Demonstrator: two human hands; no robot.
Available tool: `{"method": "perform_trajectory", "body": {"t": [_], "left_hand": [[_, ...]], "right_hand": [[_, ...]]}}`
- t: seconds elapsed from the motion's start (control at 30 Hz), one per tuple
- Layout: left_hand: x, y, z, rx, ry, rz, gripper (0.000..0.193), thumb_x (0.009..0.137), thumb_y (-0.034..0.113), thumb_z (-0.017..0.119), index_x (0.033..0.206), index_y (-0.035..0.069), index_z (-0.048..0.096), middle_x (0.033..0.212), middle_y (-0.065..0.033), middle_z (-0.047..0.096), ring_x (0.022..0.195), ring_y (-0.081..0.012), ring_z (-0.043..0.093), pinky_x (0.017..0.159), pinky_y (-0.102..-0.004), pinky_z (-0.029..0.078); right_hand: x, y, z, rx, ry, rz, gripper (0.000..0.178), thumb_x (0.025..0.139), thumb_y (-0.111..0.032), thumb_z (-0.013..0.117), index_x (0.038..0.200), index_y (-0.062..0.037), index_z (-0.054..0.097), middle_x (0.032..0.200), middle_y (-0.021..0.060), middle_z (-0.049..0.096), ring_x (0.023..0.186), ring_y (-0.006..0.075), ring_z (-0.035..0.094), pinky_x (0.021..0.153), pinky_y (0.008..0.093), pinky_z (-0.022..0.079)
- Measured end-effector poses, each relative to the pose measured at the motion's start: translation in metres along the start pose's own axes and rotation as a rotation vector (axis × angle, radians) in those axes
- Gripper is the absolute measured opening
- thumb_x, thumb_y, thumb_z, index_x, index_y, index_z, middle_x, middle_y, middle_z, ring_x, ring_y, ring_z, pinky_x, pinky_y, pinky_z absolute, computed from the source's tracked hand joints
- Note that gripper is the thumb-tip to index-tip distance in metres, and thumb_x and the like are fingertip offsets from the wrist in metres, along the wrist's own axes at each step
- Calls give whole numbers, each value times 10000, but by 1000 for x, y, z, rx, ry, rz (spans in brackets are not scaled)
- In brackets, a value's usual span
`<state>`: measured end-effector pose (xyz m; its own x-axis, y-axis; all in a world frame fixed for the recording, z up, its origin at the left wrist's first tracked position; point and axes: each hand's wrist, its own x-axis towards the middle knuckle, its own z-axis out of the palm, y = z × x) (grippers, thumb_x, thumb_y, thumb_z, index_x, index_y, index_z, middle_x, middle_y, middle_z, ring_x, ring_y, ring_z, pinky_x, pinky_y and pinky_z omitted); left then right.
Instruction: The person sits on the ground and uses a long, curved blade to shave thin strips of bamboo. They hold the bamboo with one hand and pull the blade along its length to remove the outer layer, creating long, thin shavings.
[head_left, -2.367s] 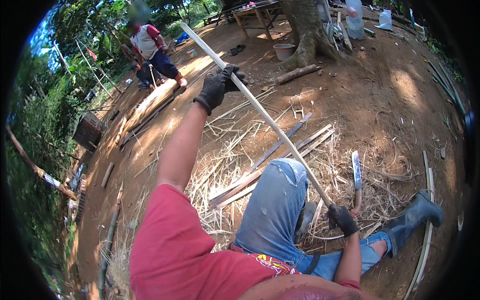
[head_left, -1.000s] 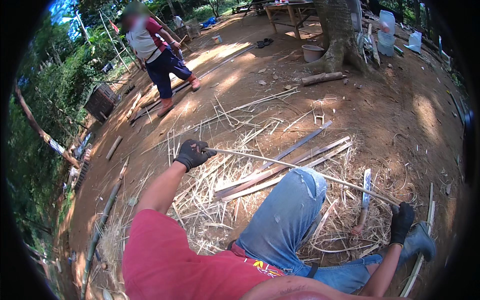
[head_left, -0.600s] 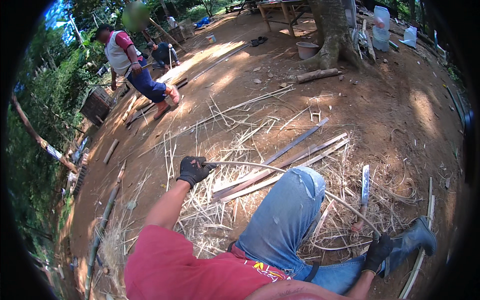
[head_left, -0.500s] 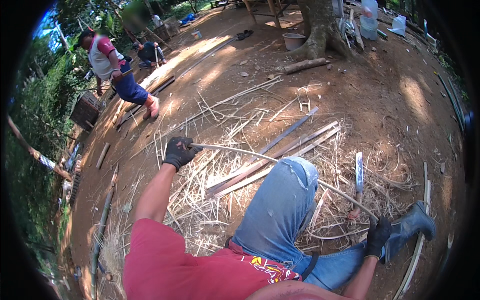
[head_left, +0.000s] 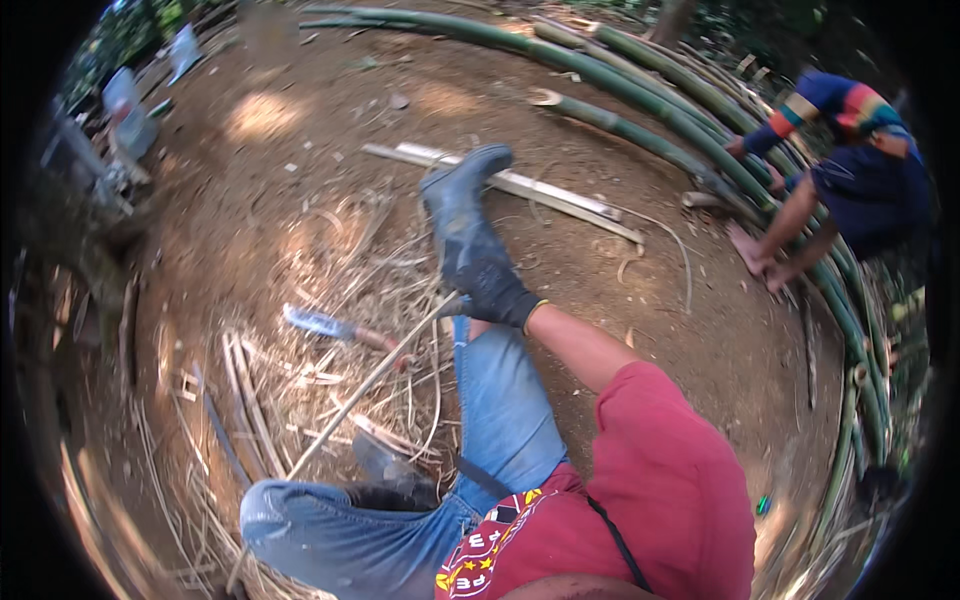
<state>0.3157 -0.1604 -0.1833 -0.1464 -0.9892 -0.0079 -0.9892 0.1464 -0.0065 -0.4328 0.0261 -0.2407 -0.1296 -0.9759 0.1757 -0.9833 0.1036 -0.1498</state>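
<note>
My right hand (head_left: 497, 293), in a black glove, is closed around the end of a long thin bamboo strip (head_left: 370, 378), beside the shaft of my outstretched rubber boot (head_left: 465, 205). From there the strip slants toward my bent knee (head_left: 272, 505), and its far part is lost behind the knee. My left hand is out of the picture. On the ground left of the strip lies a large knife (head_left: 318, 322) with a pale blade and reddish-brown handle. Thin shavings (head_left: 345, 270) are scattered around it. Two split bamboo slats (head_left: 560, 198) lie past the boot.
Long green bamboo poles (head_left: 590, 75) curve along the far and right side. Another person (head_left: 850, 165) in a striped top bends over them, barefoot. Wooden slats (head_left: 245, 395) lie at the left; clear plastic containers (head_left: 125, 105) stand at the far left.
The view has swung to the right. My left hand and the people at the left have gone out of it; the bamboo poles and the bending person have come in. My right hand still grips the strip.
</note>
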Motion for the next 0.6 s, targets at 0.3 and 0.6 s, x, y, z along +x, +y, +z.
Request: {"method": "perform_trajectory", "body": {"t": [0.3, 0.6], "left_hand": [[91, 173, 99, -329, -20, 278, 405, 843, 428, 638, 844, 23, 661, 883, -193, 663, 825, -401, 606, 747, -438, 479], [21, 179, 136, -621, -59, 235, 327, 836, 368, 632, 767, 49, 657, 788, -186, 649, 750, -408, 592, 689, -434, 474]], "right_hand": [[-206, 87, -85, -220, -220, 439, 541, 764, -652, 626, 868, -121, 639, 878, 118, 630, 896, 318, 592, 799, 453, 425], [-187, 83, -41, -343, 94, 418, 331, 734, -371, 731, 556, -121, 607, 570, 125, 573, 594, 345, 553, 622, 462, 386]]}}
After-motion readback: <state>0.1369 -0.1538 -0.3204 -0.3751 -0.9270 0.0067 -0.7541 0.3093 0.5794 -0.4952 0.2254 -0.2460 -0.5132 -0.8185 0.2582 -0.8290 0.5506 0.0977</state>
